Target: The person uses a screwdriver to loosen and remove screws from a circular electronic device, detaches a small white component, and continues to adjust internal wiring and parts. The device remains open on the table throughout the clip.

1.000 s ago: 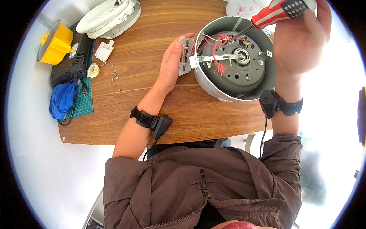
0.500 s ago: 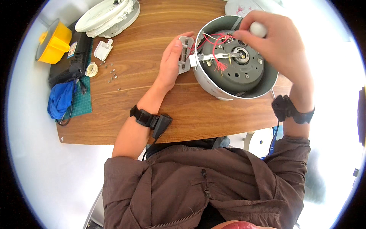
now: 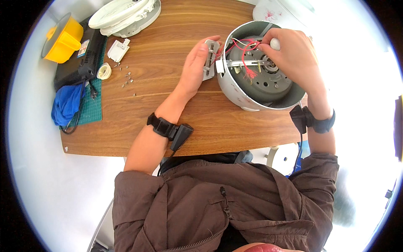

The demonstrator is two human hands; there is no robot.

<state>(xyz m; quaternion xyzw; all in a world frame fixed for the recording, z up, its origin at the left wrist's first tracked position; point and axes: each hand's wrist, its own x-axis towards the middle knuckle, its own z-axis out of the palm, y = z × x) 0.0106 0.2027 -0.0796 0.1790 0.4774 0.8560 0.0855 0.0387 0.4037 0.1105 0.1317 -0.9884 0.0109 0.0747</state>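
An upturned rice cooker body [image 3: 235, 94], white with a flower print, stands on the table with its underside uncovered. Inside it are a grey metal plate [image 3: 264, 84], a metal strip [image 3: 245, 63] across it, and red and white wires [image 3: 247, 63]. My left hand [image 3: 194, 69] is closed on a small pale control panel [image 3: 209, 63] beside the cooker's left wall; red wires run from the panel into the cooker. Over the far right of the opening, my right hand [image 3: 291, 52] grips a tool with a rounded white handle end [image 3: 275, 44]. The tool's tip is hidden, and the fingertips are by the wires.
Loose screws [image 3: 128, 75], a cream plastic ring [image 3: 104, 71] and a white plastic part [image 3: 119, 50] lie to the left. Beyond are a black case [image 3: 75, 67], a yellow container [image 3: 65, 40], a blue cloth [image 3: 67, 103] and a green mat [image 3: 93, 111]. White lids [image 3: 121, 17] lie at the back.
My right hand has moved slightly left and down toward the wires, its white handle end now lower. The left hand still holds the panel. The whole view has shifted a little.
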